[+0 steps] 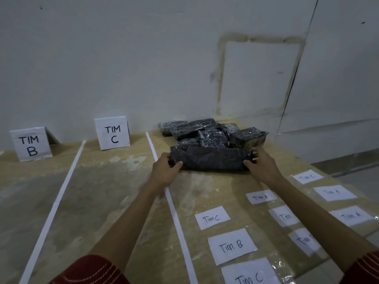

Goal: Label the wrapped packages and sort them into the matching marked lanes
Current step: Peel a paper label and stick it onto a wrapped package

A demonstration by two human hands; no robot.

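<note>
A long package wrapped in black plastic (211, 159) lies on the wooden table in front of a pile of several similar black wrapped packages (209, 132). My left hand (166, 171) grips its left end and my right hand (261, 165) grips its right end. Upright white signs reading TIM B (30, 144) and TIM C (112, 133) stand at the back of two lanes divided by white tape strips (61, 193). Paper labels under clear film lie at the right: Tim C (212, 217), Tim B (231, 245), Tim A (260, 197) and several more.
The wooden table top (106, 191) meets a white wall at the back. A second tape strip (174, 214) separates the TIM C lane from the area with the pile and labels. The table's right edge runs diagonally past the labels.
</note>
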